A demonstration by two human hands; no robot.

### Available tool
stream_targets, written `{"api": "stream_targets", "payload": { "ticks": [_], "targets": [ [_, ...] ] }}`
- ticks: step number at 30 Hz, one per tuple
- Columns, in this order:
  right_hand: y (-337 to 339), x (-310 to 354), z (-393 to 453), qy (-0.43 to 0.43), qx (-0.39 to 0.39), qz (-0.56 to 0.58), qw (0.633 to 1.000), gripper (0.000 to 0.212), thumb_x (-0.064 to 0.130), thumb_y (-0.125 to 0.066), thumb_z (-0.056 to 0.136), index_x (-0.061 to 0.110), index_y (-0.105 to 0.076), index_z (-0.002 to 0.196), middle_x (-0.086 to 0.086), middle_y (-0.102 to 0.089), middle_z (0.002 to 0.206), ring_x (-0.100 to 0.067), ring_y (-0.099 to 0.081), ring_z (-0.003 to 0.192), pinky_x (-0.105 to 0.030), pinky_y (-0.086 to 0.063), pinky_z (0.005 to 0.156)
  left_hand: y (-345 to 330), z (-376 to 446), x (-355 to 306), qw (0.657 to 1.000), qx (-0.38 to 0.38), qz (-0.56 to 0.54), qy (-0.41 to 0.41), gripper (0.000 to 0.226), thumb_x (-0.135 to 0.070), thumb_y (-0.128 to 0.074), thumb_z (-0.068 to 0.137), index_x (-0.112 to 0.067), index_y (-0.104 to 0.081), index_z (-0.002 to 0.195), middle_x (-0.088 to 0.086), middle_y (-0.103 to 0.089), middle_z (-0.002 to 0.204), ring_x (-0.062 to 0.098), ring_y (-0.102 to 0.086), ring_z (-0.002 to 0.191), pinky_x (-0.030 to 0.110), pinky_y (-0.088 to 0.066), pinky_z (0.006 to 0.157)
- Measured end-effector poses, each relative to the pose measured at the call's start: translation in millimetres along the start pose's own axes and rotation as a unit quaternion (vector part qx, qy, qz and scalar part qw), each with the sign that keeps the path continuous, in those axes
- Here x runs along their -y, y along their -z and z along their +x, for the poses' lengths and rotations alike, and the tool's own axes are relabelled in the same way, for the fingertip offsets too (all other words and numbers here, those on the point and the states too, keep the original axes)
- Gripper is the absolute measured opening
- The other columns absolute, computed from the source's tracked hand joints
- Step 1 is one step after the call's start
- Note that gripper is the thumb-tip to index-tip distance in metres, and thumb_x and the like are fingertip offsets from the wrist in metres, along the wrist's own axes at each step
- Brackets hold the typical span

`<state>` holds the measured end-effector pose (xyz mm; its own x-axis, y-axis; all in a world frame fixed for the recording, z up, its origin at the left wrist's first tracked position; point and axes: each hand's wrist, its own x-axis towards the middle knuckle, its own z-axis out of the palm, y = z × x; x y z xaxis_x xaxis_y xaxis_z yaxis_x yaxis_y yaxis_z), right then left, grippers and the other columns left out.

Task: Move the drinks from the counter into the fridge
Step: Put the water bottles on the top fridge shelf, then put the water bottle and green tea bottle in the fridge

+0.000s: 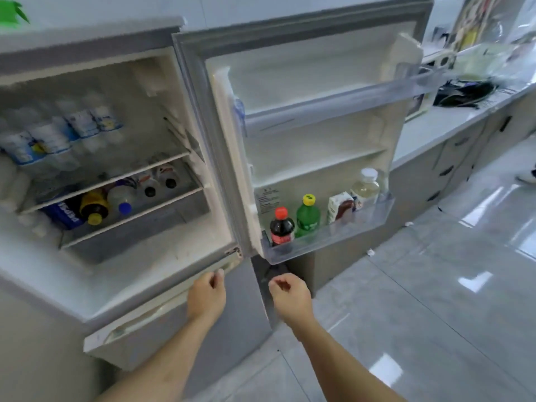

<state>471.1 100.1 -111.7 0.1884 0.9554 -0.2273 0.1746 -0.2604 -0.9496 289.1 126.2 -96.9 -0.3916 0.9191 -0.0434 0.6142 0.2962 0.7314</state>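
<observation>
Drinks: four stand in the lowest door bin (327, 237): cola (281, 227), green bottle (308, 217), carton (340, 206) and a pale bottle (366, 185); none shows on the counter (435, 132).
Fridge (162, 117): upper door (313, 134) swung wide, so shelves and bins can be reached.
Shelves: water bottles (58, 134) lie stacked on their sides up top; more bottles and a blue pack (65, 213) lie on the lower shelf, probably to fit the low height.
Left hand (206, 294): fingers loosely curled, holding nothing, tips just at the lower door's top edge (162, 303).
Right hand (291, 294): loosely curled, empty, below the door bin.
Progress: by my reading, the loading looks done or nearly so.
Hard to tell: labels are blurred; the dark heap (464, 92) on the counter is unclear; whether the left fingertips touch the edge I cannot say; the fridge's left side is cut off.
</observation>
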Motion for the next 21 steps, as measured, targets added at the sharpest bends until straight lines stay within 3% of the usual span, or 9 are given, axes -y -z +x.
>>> {"api": "stream_targets", "payload": {
  "ticks": [3, 5, 7, 13, 17, 21],
  "targets": [
    [51, -52, -18, -0.084, -0.066, 0.014, 0.994, 0.008, 0.021, -0.065, 0.086, 0.017, -0.067, 0.080, 0.002, -0.067, 0.074, -0.017, -0.063, 0.073, -0.035, -0.053, 0.073, -39, -23, 25, 0.983, 0.158, -0.039, 0.091, 0.019, -0.031, -0.051, 0.100, -0.014, -0.050, 0.108, 0.013, -0.064, 0.086, 0.023, -0.057, 0.046, 0.026, -0.046, 0.043],
    [84, -84, -32, -0.144, -0.106, 0.028, 0.984, 0.007, 0.022, -0.064, 0.087, 0.016, -0.067, 0.084, -0.004, -0.067, 0.077, -0.021, -0.062, 0.073, -0.037, -0.053, 0.072, -60, -35, 48, 0.962, 0.247, 0.000, 0.115, 0.025, -0.032, -0.055, 0.099, -0.020, -0.046, 0.119, 0.013, -0.065, 0.101, 0.018, -0.057, 0.049, 0.025, -0.046, 0.045],
    [115, -114, -49, -0.198, -0.152, 0.046, 0.967, 0.007, 0.022, -0.064, 0.088, 0.016, -0.066, 0.087, -0.007, -0.068, 0.081, -0.023, -0.062, 0.074, -0.037, -0.053, 0.071, -73, -46, 69, 0.943, 0.303, 0.027, 0.133, 0.029, -0.030, -0.058, 0.097, -0.018, -0.050, 0.122, 0.013, -0.065, 0.103, 0.018, -0.058, 0.054, 0.025, -0.047, 0.047],
    [179, -188, -110, -0.325, -0.264, 0.102, 0.902, 0.011, 0.019, -0.063, 0.089, 0.009, -0.064, 0.091, -0.007, -0.058, 0.072, -0.022, -0.053, 0.063, -0.030, -0.047, 0.054, -82, -80, 110, 0.912, 0.360, 0.091, 0.172, 0.024, -0.022, -0.063, 0.093, -0.011, -0.058, 0.114, 0.017, -0.068, 0.090, 0.025, -0.057, 0.059, 0.031, -0.050, 0.057],
    [194, -220, -145, -0.379, -0.293, 0.122, 0.870, 0.012, 0.020, -0.064, 0.091, 0.009, -0.064, 0.094, -0.008, -0.057, 0.073, -0.023, -0.053, 0.065, -0.031, -0.047, 0.056, -82, -85, 129, 0.890, 0.407, 0.114, 0.172, 0.024, -0.012, -0.065, 0.091, 0.002, -0.061, 0.109, 0.019, -0.065, 0.075, 0.025, -0.054, 0.052, 0.027, -0.042, 0.056],
    [194, -238, -185, -0.427, -0.334, 0.134, 0.829, 0.009, 0.015, -0.063, 0.091, 0.006, -0.063, 0.090, -0.009, -0.054, 0.073, -0.022, -0.048, 0.061, -0.029, -0.042, 0.053, -91, -75, 133, 0.870, 0.442, 0.142, 0.163, 0.017, -0.010, -0.063, 0.092, 0.001, -0.061, 0.105, 0.020, -0.062, 0.078, 0.025, -0.051, 0.057, 0.028, -0.037, 0.058]
  ]
}}
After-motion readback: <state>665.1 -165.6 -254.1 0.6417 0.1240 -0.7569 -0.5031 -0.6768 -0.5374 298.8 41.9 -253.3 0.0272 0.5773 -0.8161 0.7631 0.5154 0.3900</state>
